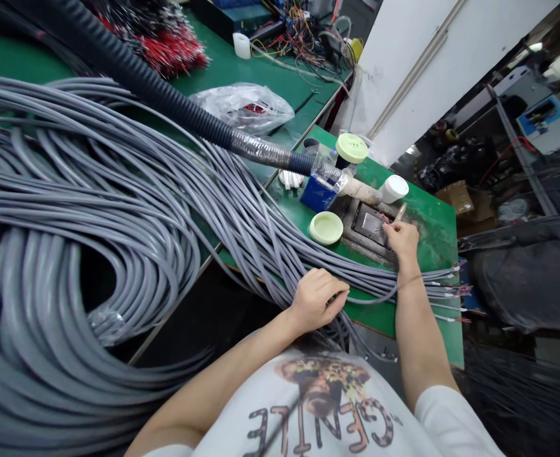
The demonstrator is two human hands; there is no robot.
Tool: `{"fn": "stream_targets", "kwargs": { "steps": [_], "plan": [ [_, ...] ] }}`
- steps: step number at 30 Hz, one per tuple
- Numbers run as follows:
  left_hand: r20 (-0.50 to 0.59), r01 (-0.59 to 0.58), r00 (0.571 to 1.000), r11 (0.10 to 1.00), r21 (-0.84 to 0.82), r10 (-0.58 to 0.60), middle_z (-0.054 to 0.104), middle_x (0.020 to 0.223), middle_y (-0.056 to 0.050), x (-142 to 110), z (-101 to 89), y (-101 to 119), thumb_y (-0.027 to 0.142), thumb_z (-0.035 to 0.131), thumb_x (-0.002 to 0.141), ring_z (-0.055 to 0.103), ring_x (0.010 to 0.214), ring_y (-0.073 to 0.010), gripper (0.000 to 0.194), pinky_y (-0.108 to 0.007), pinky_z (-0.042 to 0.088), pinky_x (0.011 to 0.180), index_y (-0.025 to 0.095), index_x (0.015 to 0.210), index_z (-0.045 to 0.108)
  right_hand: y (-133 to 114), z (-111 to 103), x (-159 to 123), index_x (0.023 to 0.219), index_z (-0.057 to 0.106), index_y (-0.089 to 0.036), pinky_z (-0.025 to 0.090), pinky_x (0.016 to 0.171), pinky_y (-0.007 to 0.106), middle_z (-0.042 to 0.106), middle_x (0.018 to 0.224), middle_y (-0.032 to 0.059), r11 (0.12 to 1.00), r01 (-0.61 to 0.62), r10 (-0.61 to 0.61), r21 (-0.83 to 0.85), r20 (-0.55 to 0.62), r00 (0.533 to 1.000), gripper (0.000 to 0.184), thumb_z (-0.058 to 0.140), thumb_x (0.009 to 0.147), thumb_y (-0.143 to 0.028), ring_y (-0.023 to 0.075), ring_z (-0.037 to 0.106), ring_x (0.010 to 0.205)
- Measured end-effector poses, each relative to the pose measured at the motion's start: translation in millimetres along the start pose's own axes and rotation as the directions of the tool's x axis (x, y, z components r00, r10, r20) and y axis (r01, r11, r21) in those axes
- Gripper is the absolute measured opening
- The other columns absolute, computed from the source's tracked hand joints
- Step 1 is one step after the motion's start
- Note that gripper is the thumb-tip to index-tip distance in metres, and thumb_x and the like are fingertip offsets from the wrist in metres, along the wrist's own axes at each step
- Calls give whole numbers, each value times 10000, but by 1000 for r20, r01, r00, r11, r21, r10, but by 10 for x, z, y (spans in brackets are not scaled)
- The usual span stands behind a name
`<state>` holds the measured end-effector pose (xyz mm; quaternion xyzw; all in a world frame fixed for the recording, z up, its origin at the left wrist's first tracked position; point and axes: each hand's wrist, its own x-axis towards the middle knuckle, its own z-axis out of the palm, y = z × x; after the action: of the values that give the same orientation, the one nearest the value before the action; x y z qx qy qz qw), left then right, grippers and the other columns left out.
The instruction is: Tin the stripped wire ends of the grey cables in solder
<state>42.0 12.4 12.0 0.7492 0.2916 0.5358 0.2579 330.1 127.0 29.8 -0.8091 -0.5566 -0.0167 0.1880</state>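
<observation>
My left hand (318, 299) rests on the thick grey cable bundle (94, 190) with its fingers curled over several strands. My right hand (402, 239) pinches the fine stripped wire ends of a cable (383, 223) just beside a square metal-lined pot (372, 225), set in a dark fixture on the green workbench (432, 254). Nearest that hand are a pale green lid (326, 228) and a white-capped tube (394, 188). The cable ends fan out past the bench's right edge.
A black corrugated conduit (137, 70) crosses above the cables. Behind stand a blue box (318, 193), a plastic bag (244, 108), a red-and-black wire bunch (165, 47) and tangled coloured wires (299, 38). A white wall panel (413, 76) rises to the right.
</observation>
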Motion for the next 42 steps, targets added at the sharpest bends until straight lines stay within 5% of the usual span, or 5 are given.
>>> {"fn": "stream_targets", "kwargs": {
  "steps": [12,19,24,35,42],
  "plan": [
    [-65,165,980,955,-244,-186,712,784,-34,83,23,84,166,650,809,603,723,-146,78,-313,443,716,189,868,696,-397,-663,-452,636,679,-161,352,525,248,531,519,-20,853,84,-80,516,-30,996,304,651,728,-449,127,476,526],
    [283,426,731,91,-900,-621,700,827,-5,682,441,370,268,784,674,597,711,-107,328,-250,449,681,213,991,718,-881,-1198,-984,593,613,-173,325,513,238,471,539,-39,677,100,-177,729,29,984,243,691,749,-343,97,415,530],
    [363,336,680,-168,-927,-638,634,693,18,866,580,546,299,823,619,552,641,-82,253,-233,426,645,167,799,702,-878,-1280,-1121,664,654,-178,374,544,241,525,599,-27,663,158,-239,731,6,971,214,676,789,-349,110,472,576],
    [589,491,665,-326,-808,-459,683,872,-50,732,503,502,514,661,785,629,851,-178,352,-309,492,783,163,777,688,-758,-1251,-1526,1347,485,-302,514,821,320,701,890,4,626,425,-489,654,-95,867,483,578,877,-240,177,658,854],
    [431,455,779,-62,-888,-456,709,1040,-93,580,557,566,453,723,750,626,1018,-231,406,-338,457,910,179,1049,718,-653,-1209,-1488,1376,437,-283,514,855,365,708,880,5,730,336,-375,595,-63,925,524,585,874,-278,194,668,835]
  ]
}}
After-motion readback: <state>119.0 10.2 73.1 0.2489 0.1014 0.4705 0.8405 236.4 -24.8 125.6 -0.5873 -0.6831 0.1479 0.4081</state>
